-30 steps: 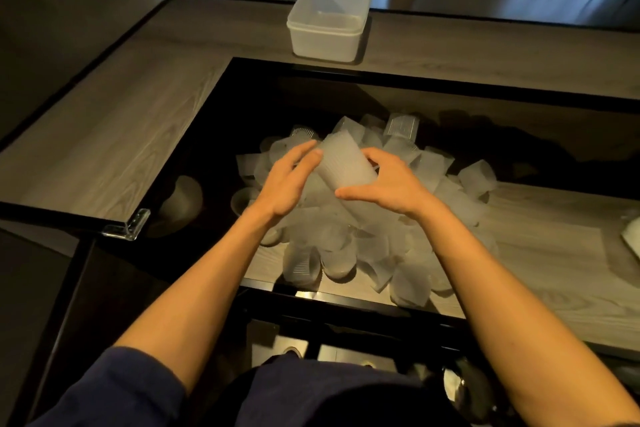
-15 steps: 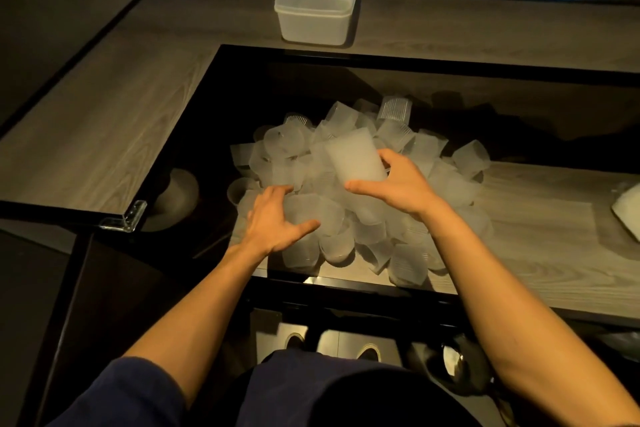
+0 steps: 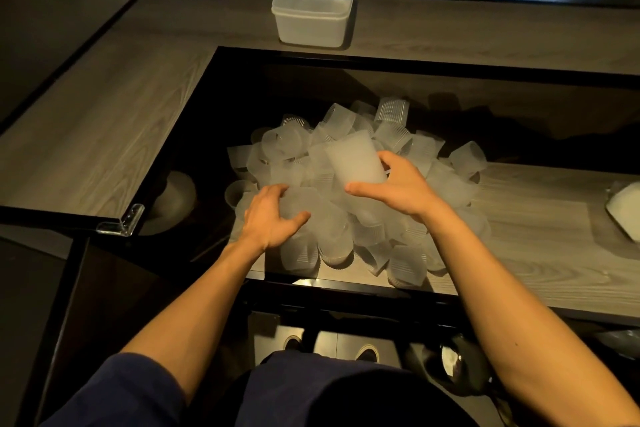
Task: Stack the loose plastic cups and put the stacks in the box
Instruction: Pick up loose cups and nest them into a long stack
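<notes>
I see the right hand (image 3: 398, 187) gripping a stack of cups (image 3: 356, 159), thumb along the near side and fingers wrapped round the far side. The stack tilts away from me above the heap, open end up. The frosted walls blur together, so I cannot tell how many cups are nested in it.

The left hand (image 3: 273, 215) sits lower, on the near left of the pile of loose cups (image 3: 415, 149). Its fingers curl over 1 loose cup (image 3: 299, 203) and the thumb is spread against that cup's near side; the fingertips are hidden behind it.

The pile lies on the dark glass panel (image 3: 207, 135) set into the table (image 3: 86, 121), spilling onto the wood at the right. The cups overlap too much for an exact count; there are dozens.

1 box (image 3: 313, 5) stands on the far side of the table, well apart from the pile. It is translucent, and I cannot make out anything inside.

1 white object (image 3: 627, 213) is cut off by the right edge.
</notes>
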The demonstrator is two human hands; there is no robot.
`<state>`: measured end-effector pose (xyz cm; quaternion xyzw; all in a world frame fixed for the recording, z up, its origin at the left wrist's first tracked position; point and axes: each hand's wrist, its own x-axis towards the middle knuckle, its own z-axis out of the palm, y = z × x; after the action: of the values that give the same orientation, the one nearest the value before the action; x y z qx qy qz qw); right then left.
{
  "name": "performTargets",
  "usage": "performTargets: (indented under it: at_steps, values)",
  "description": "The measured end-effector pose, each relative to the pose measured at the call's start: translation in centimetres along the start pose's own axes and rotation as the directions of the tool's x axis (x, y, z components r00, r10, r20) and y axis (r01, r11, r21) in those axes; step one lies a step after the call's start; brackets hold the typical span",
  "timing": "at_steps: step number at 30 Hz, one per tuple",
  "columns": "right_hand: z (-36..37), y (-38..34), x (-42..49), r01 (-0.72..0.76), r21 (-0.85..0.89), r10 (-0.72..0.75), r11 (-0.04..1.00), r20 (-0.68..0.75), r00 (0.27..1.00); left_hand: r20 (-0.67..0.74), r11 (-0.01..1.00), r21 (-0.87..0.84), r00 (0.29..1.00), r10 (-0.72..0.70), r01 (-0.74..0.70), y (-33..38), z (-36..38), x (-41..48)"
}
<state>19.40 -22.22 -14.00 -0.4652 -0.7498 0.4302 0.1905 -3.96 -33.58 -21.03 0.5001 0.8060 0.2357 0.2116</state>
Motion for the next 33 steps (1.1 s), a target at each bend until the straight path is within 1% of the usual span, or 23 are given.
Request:
performTargets:
  at_steps: [6,9,11,13,15,17,19,22,24,29,31,33]
  values:
    - [0.0,0.2,0.4,-0.006,-0.005,0.006,1.0,0.012,1.0,-0.071,0.975,-0.22,0.996,-0.047,0.03,0.2,-1.4,1.3]
    - [0.0,0.1,0.5,0.005,-0.019,-0.005,1.0,0.02,1.0,-0.1,0.959,-0.285,0.994,-0.041,0.011,0.4,-2.1,1.8]
    - [0.1,0.2,0.7,0.013,-0.035,-0.012,0.999,0.03,0.999,-0.122,0.934,-0.358,0.992,-0.045,-0.001,0.9,-2.4,2.0]
    - [0.1,0.3,0.8,0.03,-0.071,-0.028,0.997,0.04,0.999,-0.132,0.87,-0.493,0.988,-0.075,0.0,1.4,-3.0,2.2]
    - [0.1,0.5,1.1,0.06,-0.124,-0.054,0.99,0.051,0.997,-0.132,0.764,-0.645,0.986,-0.105,-0.005,2.0,-3.9,2.6]
    - [0.1,0.6,1.4,0.093,-0.189,-0.082,0.978,0.064,0.995,-0.119,0.694,-0.72,0.988,-0.096,-0.019,2.6,-4.9,3.2]
    - [0.2,0.5,1.7,0.126,-0.277,-0.107,0.953,0.084,0.991,-0.091,0.686,-0.726,0.995,-0.039,-0.04,3.6,-5.7,3.5]
    - [0.5,0.1,2.1,0.157,-0.371,-0.123,0.915,0.114,0.986,-0.038,0.74,-0.669,0.998,0.059,-0.069,5.1,-6.1,3.7]
    - [0.6,-0.2,2.2,0.163,-0.394,-0.125,0.904,0.122,0.985,-0.007,0.77,-0.632,0.994,0.106,-0.086,5.5,-6.0,3.7]
    - [0.4,0.1,2.2,0.156,-0.409,-0.112,0.899,0.129,0.985,-0.01,0.809,-0.573,0.989,0.15,-0.129,6.0,-5.9,3.7]
    - [0.4,0.1,2.0,0.16,-0.419,-0.112,0.894,0.137,0.984,0.022,0.843,-0.517,0.983,0.183,-0.146,6.0,-5.6,3.7]
    - [0.6,-0.1,1.9,0.176,-0.412,-0.13,0.894,0.139,0.982,0.086,0.87,-0.474,0.975,0.203,-0.139,6.2,-5.2,3.7]
